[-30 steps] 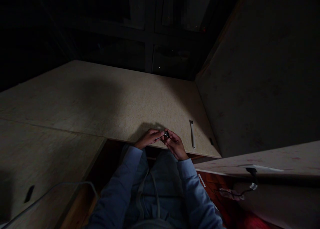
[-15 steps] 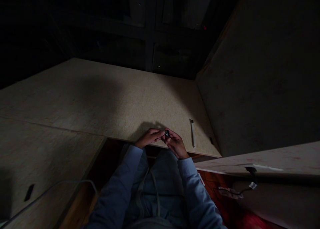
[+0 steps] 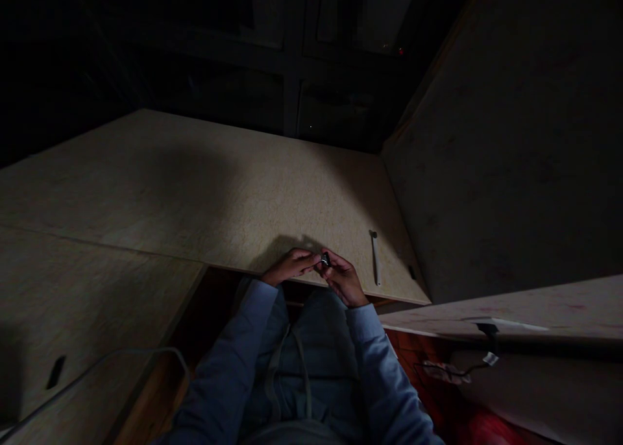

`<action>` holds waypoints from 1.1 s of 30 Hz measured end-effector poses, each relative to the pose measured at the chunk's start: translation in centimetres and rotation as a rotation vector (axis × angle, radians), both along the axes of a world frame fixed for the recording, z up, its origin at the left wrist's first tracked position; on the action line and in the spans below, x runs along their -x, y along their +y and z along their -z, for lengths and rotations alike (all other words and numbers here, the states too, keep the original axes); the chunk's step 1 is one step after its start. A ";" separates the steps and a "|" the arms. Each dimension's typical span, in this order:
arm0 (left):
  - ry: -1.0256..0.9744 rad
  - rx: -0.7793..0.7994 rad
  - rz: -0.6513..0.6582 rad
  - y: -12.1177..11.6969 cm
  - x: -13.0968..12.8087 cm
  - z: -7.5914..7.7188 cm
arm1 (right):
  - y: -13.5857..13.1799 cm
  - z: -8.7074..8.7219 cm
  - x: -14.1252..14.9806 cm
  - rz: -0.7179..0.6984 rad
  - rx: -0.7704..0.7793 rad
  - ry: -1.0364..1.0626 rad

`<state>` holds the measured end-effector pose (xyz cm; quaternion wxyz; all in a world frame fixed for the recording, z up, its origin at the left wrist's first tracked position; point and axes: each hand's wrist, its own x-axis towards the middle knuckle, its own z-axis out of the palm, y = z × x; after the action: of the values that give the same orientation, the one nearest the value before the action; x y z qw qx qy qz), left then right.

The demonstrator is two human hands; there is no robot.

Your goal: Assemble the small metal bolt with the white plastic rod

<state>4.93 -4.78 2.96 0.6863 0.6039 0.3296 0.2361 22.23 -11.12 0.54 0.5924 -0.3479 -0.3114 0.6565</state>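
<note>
Close to the desk's front edge, a small dark object [image 3: 326, 259] with a shiny, light-catching part sits between my two hands. Its exact kind is too small and dim to make out. My right hand [image 3: 343, 279] is closed around it, thumb and fingers pressing on its near side and its right. From the left, my left hand [image 3: 293, 264] reaches in with thumb and forefinger pinched at the object's shiny end. To the right of both hands lies a slim white stick [image 3: 376, 260] with a dark knob at its far end, untouched.
The pale desk [image 3: 272, 185] meets a dark upright panel [image 3: 511, 140] on the right. A grey cable [image 3: 121, 351] crosses the left desk section near a dark slot [image 3: 56, 372]. A black cord [image 3: 479, 367] hangs below the panel at right. Dark window frames [image 3: 291, 95] stand behind.
Both hands keep their places around the small object, with barely any visible finger movement. The view has shifted very slightly.
</note>
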 end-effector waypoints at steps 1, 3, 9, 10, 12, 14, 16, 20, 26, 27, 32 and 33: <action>-0.001 -0.002 -0.005 0.0 -0.1 0.0 | 0.0 -0.1 0.0 0.002 0.001 0.000; 0.000 -0.011 -0.018 0.0 -0.2 0.1 | 0.0 -0.1 0.1 0.011 0.009 0.005; 0.032 -0.064 -0.043 -0.1 -0.3 0.4 | 0.1 0.1 0.0 0.026 0.050 0.018; 0.034 -0.072 -0.045 -0.2 -0.3 0.4 | 0.1 0.2 0.0 0.024 0.055 0.018; 0.033 -0.082 -0.060 -0.2 -0.2 0.6 | 0.1 0.2 -0.1 0.022 0.058 0.016; 0.027 -0.075 -0.084 -0.3 -0.2 0.6 | 0.1 0.3 -0.1 0.018 0.051 0.011; 0.012 -0.047 -0.106 -0.4 -0.3 0.6 | 0.1 0.3 0.0 0.014 0.029 0.007; -0.027 0.000 -0.151 -0.6 -0.6 0.5 | 0.2 0.4 0.4 0.042 -0.016 -0.012; -0.047 -0.018 -0.188 -0.7 -0.8 0.9 | 0.1 0.7 0.9 0.099 -0.038 -0.019; -0.045 -0.020 -0.186 -0.7 -0.8 0.9 | 0.1 0.7 0.9 0.102 -0.038 -0.013; -0.029 -0.020 -0.197 -0.7 -0.9 0.8 | 0.0 0.6 1.0 0.119 -0.047 -0.035; -0.028 -0.023 -0.195 -0.7 -0.9 0.8 | 0.0 0.7 1.0 0.120 -0.051 -0.045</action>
<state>5.86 -5.45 2.20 0.6575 0.5734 0.3744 0.3142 21.22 -11.13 -0.12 0.6322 -0.3655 -0.3201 0.6035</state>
